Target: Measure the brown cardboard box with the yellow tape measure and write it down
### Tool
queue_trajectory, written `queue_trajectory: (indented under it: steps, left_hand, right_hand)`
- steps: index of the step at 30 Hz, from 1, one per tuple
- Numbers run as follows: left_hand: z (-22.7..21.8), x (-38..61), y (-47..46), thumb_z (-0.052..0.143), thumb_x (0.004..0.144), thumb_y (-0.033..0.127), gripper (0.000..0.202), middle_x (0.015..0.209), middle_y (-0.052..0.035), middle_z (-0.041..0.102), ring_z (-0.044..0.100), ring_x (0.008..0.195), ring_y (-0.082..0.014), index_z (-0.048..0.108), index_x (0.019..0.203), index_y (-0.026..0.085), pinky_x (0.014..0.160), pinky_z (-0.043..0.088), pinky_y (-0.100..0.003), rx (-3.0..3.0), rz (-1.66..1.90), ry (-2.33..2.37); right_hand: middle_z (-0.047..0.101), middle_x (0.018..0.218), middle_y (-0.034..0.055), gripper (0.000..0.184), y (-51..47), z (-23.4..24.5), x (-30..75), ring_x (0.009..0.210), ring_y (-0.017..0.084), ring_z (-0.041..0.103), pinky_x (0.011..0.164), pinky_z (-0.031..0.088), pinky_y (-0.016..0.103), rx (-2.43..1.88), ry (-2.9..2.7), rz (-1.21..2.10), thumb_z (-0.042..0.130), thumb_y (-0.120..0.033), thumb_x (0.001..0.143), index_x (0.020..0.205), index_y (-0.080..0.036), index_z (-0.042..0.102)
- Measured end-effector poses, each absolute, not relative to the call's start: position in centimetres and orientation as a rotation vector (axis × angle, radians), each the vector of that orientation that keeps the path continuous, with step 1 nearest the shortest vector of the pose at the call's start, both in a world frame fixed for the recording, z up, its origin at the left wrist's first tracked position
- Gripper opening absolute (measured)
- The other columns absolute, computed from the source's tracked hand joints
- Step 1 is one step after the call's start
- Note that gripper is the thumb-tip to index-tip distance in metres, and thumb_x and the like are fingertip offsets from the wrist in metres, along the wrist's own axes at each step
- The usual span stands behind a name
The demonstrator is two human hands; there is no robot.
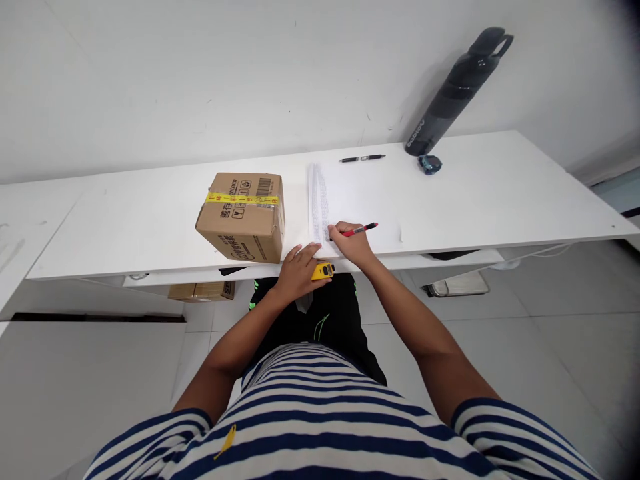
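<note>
My right hand (pixel 351 241) is closed round a red pen (pixel 361 230), its tip on a white printed sheet (pixel 360 200) lying on the white table (pixel 150 227). My left hand (pixel 296 270) rests at the table's front edge with fingers stretched onto the sheet's lower left corner. A small yellow device (pixel 323 271) lies under or beside its thumb; whether the hand grips it is unclear. A taped cardboard box (pixel 243 215) with a yellow strip stands just left of my left hand.
A black pen (pixel 362 159) lies beyond the sheet. A dark bottle (pixel 457 90) leans against the wall at the back right, with a small blue object (pixel 429 163) at its foot. Another cardboard box (pixel 203 291) sits under the table.
</note>
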State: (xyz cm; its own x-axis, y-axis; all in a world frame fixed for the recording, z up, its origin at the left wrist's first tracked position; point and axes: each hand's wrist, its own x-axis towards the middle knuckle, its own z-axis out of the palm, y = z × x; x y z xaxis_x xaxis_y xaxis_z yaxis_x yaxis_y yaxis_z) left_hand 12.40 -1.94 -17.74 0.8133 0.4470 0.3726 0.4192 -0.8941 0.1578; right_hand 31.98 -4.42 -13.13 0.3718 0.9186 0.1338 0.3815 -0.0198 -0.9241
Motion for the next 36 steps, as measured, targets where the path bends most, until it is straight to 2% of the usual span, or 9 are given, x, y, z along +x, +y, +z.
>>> queue_trajectory:
  steps: [5,15,24,29,36]
  left_hand:
    - [-17.88,12.40,-1.84,0.066,0.089,0.059,0.046,0.148,-0.0177,0.060,0.057,0.139,-0.0300,0.071,0.109,0.018,0.122,0.038,-0.047,2.912,0.631,0.687]
    - [-17.71,12.65,-1.88,0.063,0.090,0.061,0.048,0.146,-0.0176,0.063,0.059,0.137,-0.0297,0.072,0.106,0.016,0.119,0.041,-0.047,2.911,0.647,0.689]
    - [-17.42,12.73,-2.01,0.063,0.090,0.062,0.047,0.146,-0.0173,0.062,0.059,0.137,-0.0307,0.071,0.102,0.017,0.119,0.042,-0.048,2.881,0.624,0.701]
    - [-17.40,12.76,-2.01,0.063,0.090,0.061,0.046,0.146,-0.0173,0.062,0.059,0.137,-0.0308,0.071,0.102,0.018,0.119,0.042,-0.048,2.868,0.623,0.699]
    - [-17.51,12.74,-2.09,0.058,0.092,0.063,0.050,0.144,-0.0172,0.064,0.060,0.136,-0.0284,0.071,0.105,0.016,0.118,0.042,-0.045,2.929,0.651,0.695]
  right_hand:
    - [0.054,0.056,-0.0009,0.039,-4.42,-13.10,32.02,0.060,0.016,0.049,0.060,0.039,0.032,-1.595,-1.215,0.664,0.060,-0.049,0.084,0.056,-0.023,0.053]
    - [0.041,0.050,-0.0033,0.044,-4.54,-13.31,32.04,0.055,0.014,0.040,0.057,0.033,0.032,-1.618,-1.189,0.601,0.059,-0.048,0.083,0.051,-0.024,0.040]
    - [0.043,0.051,-0.0024,0.042,-4.72,-13.21,31.94,0.056,0.014,0.041,0.057,0.033,0.032,-1.611,-1.197,0.598,0.058,-0.046,0.083,0.052,-0.024,0.041]
    - [0.033,0.051,-0.0044,0.045,-4.73,-13.40,31.96,0.054,0.013,0.035,0.056,0.029,0.032,-1.623,-1.164,0.550,0.058,-0.042,0.084,0.052,-0.025,0.032]
    - [0.040,0.051,-0.0042,0.040,-4.68,-13.17,32.22,0.055,0.013,0.040,0.055,0.033,0.030,-1.614,-1.185,0.593,0.058,-0.041,0.083,0.052,-0.024,0.040]
